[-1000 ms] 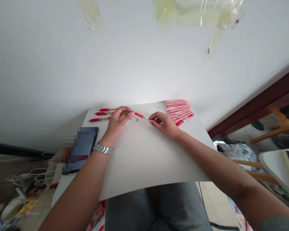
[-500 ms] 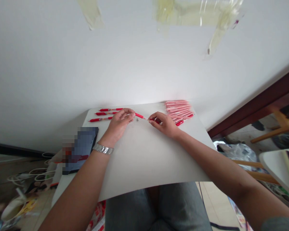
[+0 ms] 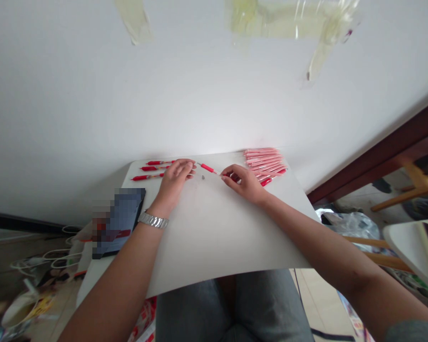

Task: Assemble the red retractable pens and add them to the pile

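Note:
My right hand (image 3: 243, 182) pinches a red pen (image 3: 207, 167) by its clear barrel, its red grip and bare thin front end pointing left. Just off that front end is my left hand (image 3: 178, 178), fingers loosely curled and slightly apart, with nothing visible in them. A tiny grey cone-like piece (image 3: 203, 177) lies on the white table (image 3: 214, 232) below the pen. Three similar red pens (image 3: 146, 177) lie side by side at the left, partly behind my left hand.
A pile of pink-red refill-like sticks (image 3: 264, 159) lies at the table's back right, with a red pen (image 3: 267, 182) beside it. A dark tablet-like device (image 3: 123, 223) rests at the left edge. The wall (image 3: 199, 95) rises directly behind the table.
My left hand has let go of the pen's red grip and drawn slightly left, exposing the thin front end. My right hand still holds the barrel, nearly unmoved.

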Motion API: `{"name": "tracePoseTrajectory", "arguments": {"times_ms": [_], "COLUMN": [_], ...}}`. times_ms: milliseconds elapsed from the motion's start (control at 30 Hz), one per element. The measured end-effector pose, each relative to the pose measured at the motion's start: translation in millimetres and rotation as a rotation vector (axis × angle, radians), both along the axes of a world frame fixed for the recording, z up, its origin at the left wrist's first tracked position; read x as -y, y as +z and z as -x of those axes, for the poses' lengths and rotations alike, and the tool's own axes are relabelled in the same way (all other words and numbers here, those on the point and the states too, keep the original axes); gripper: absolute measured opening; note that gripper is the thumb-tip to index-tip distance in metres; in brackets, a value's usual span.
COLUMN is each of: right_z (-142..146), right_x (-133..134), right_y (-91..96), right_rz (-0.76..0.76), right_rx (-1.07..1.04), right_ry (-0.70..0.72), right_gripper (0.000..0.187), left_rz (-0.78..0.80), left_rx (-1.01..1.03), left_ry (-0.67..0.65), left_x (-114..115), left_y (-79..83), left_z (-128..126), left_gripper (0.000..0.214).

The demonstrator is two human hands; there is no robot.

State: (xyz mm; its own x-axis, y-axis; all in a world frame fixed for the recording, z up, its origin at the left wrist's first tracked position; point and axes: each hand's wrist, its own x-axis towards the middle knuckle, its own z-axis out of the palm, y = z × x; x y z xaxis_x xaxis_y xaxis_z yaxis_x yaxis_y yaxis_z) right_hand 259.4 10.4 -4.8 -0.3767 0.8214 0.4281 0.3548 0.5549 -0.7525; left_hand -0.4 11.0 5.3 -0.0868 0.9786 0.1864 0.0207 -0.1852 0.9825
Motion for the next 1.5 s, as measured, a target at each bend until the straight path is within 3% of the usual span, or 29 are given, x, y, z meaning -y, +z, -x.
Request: {"name": "tracePoseTrajectory", "arguments": {"times_ms": [433, 633, 1033, 1167, 1367, 1500], "right_z": [-0.4, -0.6, -0.1, 0.2, 0.7, 1.1], "right_x": [-2.3, -2.4, -1.2, -1.2, 0.5, 1.2], "right_y": [-3.1, -4.0, -2.6, -2.3, 0.8, 2.3], "right_rz": [-0.033, -0.015, -0.021, -0.004, 0.010, 0.019], "right_rx": [-0.016, 0.000, -0.018, -0.005, 0.003, 0.008], "right_ry": [-0.023, -0.027, -0.010, -0.014, -0.010, -0.008], "right_gripper": [0.022, 0.026, 0.021, 0.025, 0.024, 0.025], "left_rz": [-0.186, -0.225, -0.224, -0.179, -0.061, 0.016], "left_rx": [-0.588, -0.575, -0.570, -0.441, 0.012, 0.208], "left_ry": [-0.068, -0.098, -0.088, -0.053, 0.019, -0.007], "left_x": [-4.6, -7.1, -7.3, -6.3, -3.8, -2.6], "left_y": [-15.4, -23.1, -20.4, -14.0, -4.7, -0.3], "left_z": [8.0, 8.9, 9.2, 7.7, 1.6, -0.5], "left_gripper": [0.025, 0.021, 0.016, 0.020, 0.032, 0.034]}}
